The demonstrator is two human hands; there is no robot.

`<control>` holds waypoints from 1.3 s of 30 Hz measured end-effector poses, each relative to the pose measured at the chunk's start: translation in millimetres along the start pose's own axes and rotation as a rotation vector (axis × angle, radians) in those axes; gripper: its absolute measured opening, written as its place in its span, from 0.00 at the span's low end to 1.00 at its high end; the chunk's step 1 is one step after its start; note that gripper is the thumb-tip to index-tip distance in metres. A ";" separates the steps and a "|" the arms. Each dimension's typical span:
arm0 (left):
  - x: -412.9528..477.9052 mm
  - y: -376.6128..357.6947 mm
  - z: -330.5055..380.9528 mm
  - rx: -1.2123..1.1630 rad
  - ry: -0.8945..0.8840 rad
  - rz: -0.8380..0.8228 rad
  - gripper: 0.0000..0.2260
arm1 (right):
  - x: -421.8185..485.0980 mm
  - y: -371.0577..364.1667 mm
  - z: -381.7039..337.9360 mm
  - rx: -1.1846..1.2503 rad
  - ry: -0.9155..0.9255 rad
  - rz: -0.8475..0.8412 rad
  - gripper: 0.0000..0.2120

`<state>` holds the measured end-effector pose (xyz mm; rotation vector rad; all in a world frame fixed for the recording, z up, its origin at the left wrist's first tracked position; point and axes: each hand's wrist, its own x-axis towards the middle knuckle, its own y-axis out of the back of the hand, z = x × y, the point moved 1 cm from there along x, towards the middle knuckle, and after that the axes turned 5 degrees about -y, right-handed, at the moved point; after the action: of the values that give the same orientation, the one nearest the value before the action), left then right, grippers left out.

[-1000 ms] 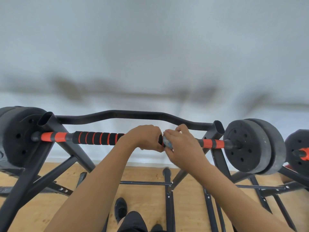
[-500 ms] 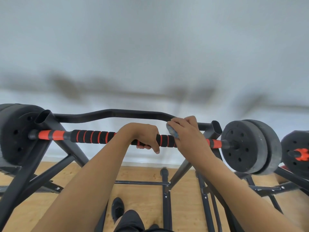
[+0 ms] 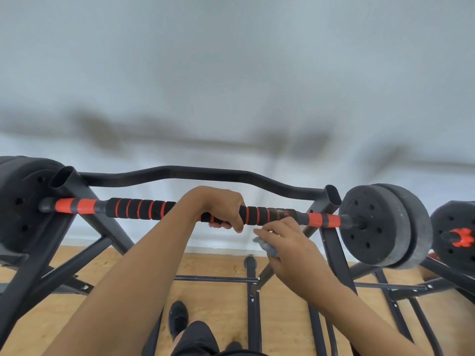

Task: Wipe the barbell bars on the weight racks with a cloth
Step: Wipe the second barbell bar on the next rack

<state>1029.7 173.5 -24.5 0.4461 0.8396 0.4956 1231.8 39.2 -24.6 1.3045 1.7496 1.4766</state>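
A barbell bar (image 3: 144, 208) with black foam grip and orange bands lies across a black weight rack (image 3: 77, 201), black plates on both ends. My left hand (image 3: 221, 205) grips the bar near its middle, fingers curled under it. My right hand (image 3: 288, 242) is just below and in front of the bar's right part, holding a small grey-blue cloth (image 3: 267, 246) bunched in its fingers. The cloth is off the bar.
A curved black bar (image 3: 180, 173) runs behind, between the rack uprights. Black weight plates (image 3: 385, 224) sit at right, another plate (image 3: 18, 201) at left, and a second barbell end (image 3: 460, 237) at far right. Rack legs cross the wooden floor (image 3: 218, 265); my black shoe (image 3: 178, 318) below.
My right hand with the cloth has come down off the top of the bar and now sits below it, further right. My left hand keeps its grip on the bar.
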 end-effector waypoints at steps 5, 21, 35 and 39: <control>-0.5 -3.2 0.7 0.053 0.003 0.069 0.11 | 52.4 17.2 17.5 0.046 -0.166 0.095 0.14; 1.0 -2.7 0.8 0.081 -0.008 0.074 0.09 | 61.3 44.5 10.8 0.081 -0.172 0.105 0.08; 2.6 -4.7 -1.1 0.087 -0.016 0.056 0.09 | 41.6 7.9 2.7 -0.278 -0.059 -0.076 0.20; -0.3 -5.3 0.2 0.070 -0.023 0.057 0.09 | 25.9 13.3 2.5 -0.270 -0.015 -0.099 0.31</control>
<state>1030.9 169.1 -27.2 0.5400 0.8257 0.5143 1227.7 62.8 -7.6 1.0733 1.5195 1.5779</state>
